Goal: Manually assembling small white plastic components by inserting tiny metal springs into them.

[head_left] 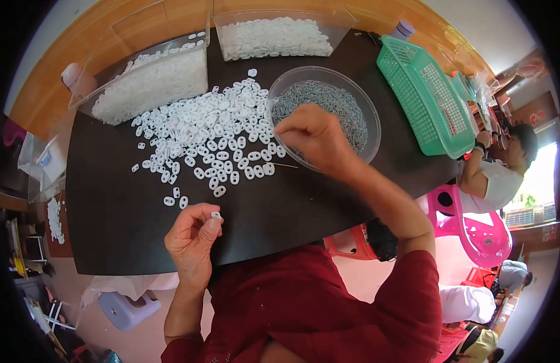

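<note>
Near the front edge of the dark table, my left hand (188, 242) pinches a small white oval plastic piece (216, 215) between thumb and fingertips. My right hand (313, 136) is over the near left rim of a round clear tub (375, 142) filled with small grey metal screws (346, 112). Its fingers are pinched together; whatever they hold is too small to make out. Between the hands and the bins spreads a loose pile of white two-holed oval pieces (213, 130). A thin tan stick (285, 165) lies at the pile's right edge.
Two clear bins of white pieces stand at the back, one on the left (153, 81) and one in the middle (277, 39). A green plastic basket (425, 97) occupies the right side. Beyond it, another person (498, 169) sits near a pink chair (474, 233).
</note>
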`<state>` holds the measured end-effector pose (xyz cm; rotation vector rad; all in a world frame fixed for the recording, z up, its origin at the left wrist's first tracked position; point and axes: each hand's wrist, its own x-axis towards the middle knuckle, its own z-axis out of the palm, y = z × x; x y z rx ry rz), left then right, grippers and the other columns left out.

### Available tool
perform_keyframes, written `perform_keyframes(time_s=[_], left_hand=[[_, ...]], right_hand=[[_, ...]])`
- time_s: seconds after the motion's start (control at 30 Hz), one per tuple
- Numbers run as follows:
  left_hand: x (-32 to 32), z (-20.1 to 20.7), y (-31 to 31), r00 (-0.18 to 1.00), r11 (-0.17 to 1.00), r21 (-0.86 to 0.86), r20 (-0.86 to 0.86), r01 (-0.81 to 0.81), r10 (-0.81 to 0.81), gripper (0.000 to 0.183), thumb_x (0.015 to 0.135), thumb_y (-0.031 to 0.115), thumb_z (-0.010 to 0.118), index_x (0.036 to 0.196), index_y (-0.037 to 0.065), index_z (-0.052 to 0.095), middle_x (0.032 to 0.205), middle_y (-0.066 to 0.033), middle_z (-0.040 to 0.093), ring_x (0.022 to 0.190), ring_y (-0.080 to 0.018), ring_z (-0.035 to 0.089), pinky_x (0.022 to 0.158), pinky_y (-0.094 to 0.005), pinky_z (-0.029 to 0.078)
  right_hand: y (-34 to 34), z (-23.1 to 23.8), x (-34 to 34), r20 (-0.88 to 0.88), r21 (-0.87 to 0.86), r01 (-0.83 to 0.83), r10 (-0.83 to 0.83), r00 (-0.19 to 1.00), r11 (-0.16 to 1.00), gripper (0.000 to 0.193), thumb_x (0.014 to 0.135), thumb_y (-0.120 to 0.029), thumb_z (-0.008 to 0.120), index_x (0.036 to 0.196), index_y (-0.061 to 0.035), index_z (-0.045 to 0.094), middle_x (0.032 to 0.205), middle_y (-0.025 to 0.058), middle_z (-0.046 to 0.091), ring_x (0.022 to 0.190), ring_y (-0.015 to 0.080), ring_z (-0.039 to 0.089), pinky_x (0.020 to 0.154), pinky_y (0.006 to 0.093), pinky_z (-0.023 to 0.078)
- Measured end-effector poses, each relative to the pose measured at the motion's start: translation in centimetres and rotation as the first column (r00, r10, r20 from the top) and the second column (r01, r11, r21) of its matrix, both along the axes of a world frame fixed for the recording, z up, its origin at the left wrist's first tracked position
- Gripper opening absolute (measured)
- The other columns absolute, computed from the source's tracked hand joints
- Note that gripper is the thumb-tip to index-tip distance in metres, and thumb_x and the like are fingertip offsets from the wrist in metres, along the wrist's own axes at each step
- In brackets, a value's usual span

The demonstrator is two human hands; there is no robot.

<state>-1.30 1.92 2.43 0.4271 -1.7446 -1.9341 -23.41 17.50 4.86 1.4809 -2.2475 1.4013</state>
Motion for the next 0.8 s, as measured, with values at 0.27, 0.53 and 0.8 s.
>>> perform_keyframes(time_s=[0.27,0.53,0.8], left_hand=[[0.4,-1.3,1.2,0.989,0.989,0.134,0.13,0.054,-0.071,0.013,0.085,0.01,0.066,0.087,0.0,0.058,0.075,-0.005,0.059,0.062,-0.0084,0.052,0.057,-0.0198,0.043],[0.2,-1.4,1.1,0.989,0.985,0.166,0.122,0.058,-0.078,0.012,0.084,0.007,0.066,0.088,-0.001,0.058,0.076,-0.0062,0.06,0.061,-0.0091,0.052,0.056,-0.0205,0.043],[0.3,-1.8,0.8,0.991,0.967,0.244,0.086,0.077,-0.101,0.011,0.084,0.006,0.065,0.088,-0.001,0.058,0.079,-0.0058,0.06,0.066,-0.01,0.056,0.058,-0.0212,0.045]], right_hand=[[1.0,-3.4,-3.0,-0.353,0.298,0.051,0.06,0.934,0.953,0.015,0.064,0.002,0.067,0.075,-0.009,0.065,0.073,0.005,0.055,0.074,0.0243,0.053,0.063,0.0353,0.045],[0.2,-2.7,-3.4,-0.477,0.374,-0.05,0.239,0.846,0.926,0.008,0.064,0.001,0.06,0.067,-0.0063,0.058,0.074,0.0072,0.05,0.075,0.0249,0.05,0.061,0.0351,0.043],[0.8,-2.3,-4.0,-0.385,0.401,-0.16,0.324,0.864,0.902,0.01,0.067,-0.002,0.063,0.066,-0.0058,0.054,0.073,0.0056,0.048,0.074,0.0234,0.05,0.06,0.0344,0.043]])
